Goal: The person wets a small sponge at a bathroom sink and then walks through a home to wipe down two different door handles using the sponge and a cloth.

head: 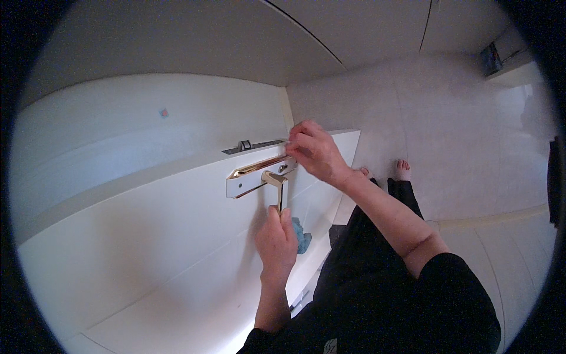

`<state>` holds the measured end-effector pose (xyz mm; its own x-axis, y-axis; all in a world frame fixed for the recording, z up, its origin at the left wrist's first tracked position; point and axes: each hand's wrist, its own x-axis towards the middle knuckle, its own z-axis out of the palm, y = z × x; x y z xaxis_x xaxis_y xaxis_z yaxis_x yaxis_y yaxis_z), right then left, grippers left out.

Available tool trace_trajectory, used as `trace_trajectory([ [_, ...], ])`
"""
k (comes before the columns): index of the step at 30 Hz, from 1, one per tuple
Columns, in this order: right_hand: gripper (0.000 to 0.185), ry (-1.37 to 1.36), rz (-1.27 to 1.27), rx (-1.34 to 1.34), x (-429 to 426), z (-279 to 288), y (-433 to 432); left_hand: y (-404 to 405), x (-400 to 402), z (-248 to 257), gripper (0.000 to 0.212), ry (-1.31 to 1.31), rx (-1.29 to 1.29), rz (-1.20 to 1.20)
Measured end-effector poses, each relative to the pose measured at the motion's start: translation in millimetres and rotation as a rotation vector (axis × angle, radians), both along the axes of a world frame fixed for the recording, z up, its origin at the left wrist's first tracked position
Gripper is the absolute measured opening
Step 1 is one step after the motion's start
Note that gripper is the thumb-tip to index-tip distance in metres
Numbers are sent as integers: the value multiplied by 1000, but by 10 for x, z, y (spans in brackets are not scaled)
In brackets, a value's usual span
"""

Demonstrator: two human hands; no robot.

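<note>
A white door stands open with its edge toward me. On its face is a white-and-gold backplate with a gold lever handle. My left hand grips the free end of the lever, thumb along it. A crumpled blue-green cloth shows beside that hand, partly hidden by it. My right hand is at the door edge, fingers bent and close together at the far end of the metal lock faceplate. Whether anything small is between those fingers is unclear. The latch bolt sticks out of the faceplate.
Behind the door edge is a pale surface with a small red-and-blue sticker. My bare feet stand on the light tiled floor. A dark object sits at the upper right, and a black item at the right rim.
</note>
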<state>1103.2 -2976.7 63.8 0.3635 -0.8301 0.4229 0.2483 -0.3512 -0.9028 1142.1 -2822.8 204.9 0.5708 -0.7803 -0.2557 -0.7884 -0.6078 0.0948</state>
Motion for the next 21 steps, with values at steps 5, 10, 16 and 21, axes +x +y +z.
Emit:
trace_trajectory([
  [5, 11, -7, -16, -9, 30, 179, -7, -10, -44, -31, 27, -7, -24, 54],
  [10, 12, 11, 8, -41, -25, 93, -63, -21, -21, 13, 27, -16, 37, 9],
  [16, 12, -15, -3, -153, 37, 258, -18, 57, -1, -53, 26, -21, -33, 6],
  [21, 11, 257, 34, -57, -92, -389, -3, 64, 37, -117, 28, -8, -73, 7],
])
